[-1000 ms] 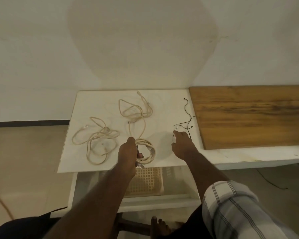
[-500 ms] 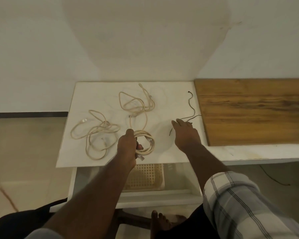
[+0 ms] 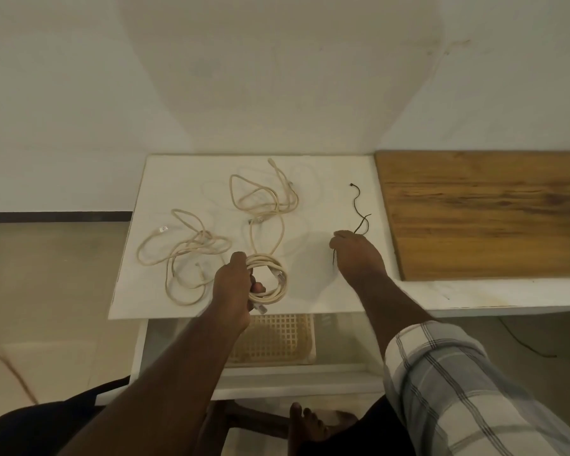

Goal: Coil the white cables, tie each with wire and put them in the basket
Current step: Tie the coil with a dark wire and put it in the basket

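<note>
Coiled cable (image 3: 266, 280) gripped in left hand (image 3: 231, 287) fingers

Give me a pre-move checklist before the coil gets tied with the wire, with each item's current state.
1. Coiled cable held together: ok, the left hand grips one side of the loops.
2. Wire in hand: ok, the right hand pinches a dark wire, whose ends stick out past the hand on both sides.
3. How many wire strands it holds: cannot tell, the hand hides that part.
4. Coil free of other cables: cannot tell, a strand of the far loose cable runs down toward it.
5. Basket reachable: ok, it sits under the white board's near edge.
6. Remaining work: not ok, two cables, including the left loose cable, lie uncoiled.
</note>
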